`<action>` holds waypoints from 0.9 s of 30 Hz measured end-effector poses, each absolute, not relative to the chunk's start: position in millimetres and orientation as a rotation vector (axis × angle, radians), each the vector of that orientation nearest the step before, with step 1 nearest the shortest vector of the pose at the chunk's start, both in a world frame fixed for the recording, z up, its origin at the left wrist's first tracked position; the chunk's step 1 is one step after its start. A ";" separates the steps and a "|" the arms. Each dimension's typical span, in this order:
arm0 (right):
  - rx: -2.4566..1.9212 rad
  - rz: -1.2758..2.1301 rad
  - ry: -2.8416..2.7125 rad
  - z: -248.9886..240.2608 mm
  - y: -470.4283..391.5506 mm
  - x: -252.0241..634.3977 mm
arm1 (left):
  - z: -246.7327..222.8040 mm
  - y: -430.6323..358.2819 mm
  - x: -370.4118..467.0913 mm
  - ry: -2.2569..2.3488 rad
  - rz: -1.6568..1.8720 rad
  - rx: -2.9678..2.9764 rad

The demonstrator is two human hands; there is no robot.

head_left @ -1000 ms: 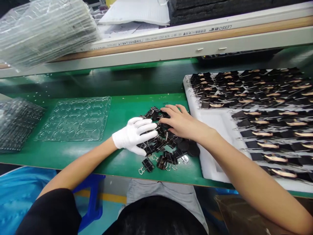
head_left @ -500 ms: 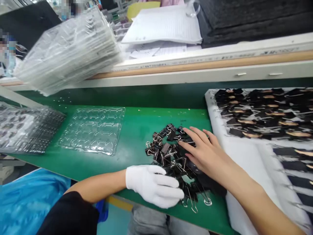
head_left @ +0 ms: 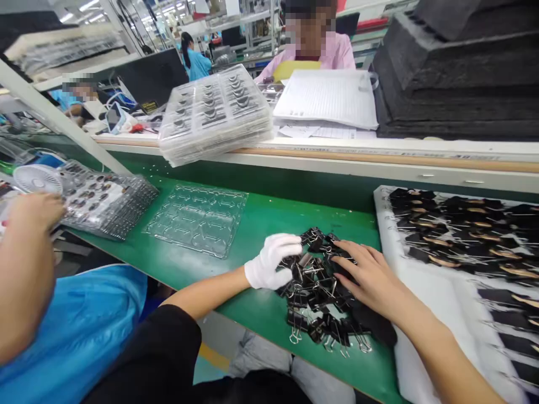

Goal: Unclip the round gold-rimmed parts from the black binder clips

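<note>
A heap of black binder clips [head_left: 309,275] with silver wire handles lies on the green table [head_left: 269,219]. At its left edge is my left hand [head_left: 273,261] in a white glove, fingers stretched out and thumb apart, touching the clips. My bare right hand [head_left: 370,275] rests against the heap's right side with its fingers spread. Neither hand is closed around a clip. Under my right palm, a dark flat piece [head_left: 374,322] lies partly hidden beside the heap.
A white tray [head_left: 425,297] with rows of black clipped parts stands at right. To the left lie a clear plastic tray [head_left: 196,219] and a tray stack [head_left: 122,216]. More trays [head_left: 219,134] overhang the shelf. A co-worker's arm [head_left: 29,252] reaches in from the left.
My left hand has moved from the heap's near side up to its upper left edge. My right hand stays nearly in place. The view has tilted up, showing people behind the shelf.
</note>
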State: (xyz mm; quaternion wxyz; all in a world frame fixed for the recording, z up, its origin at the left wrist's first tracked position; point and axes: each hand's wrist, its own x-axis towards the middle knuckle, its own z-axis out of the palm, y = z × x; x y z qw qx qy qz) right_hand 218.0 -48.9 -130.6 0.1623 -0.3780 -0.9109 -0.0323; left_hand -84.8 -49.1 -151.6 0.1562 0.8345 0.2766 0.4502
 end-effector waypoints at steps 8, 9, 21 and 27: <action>-1.019 -0.077 -2.608 -137.6 -44.4 222.5 | -155.1 -22.8 -72.7 1.286 1.531 1.571; -1.025 -0.070 -2.604 -138.3 -44.3 222.5 | -155.6 -17.4 -72.0 1.334 1.553 1.501; -1.047 -0.006 -2.561 -133.1 -45.4 217.6 | -146.9 4.1 -63.1 1.562 1.593 1.198; -1.048 0.018 -2.588 -130.4 -46.0 218.7 | -153.4 -24.4 -75.1 1.582 1.552 1.234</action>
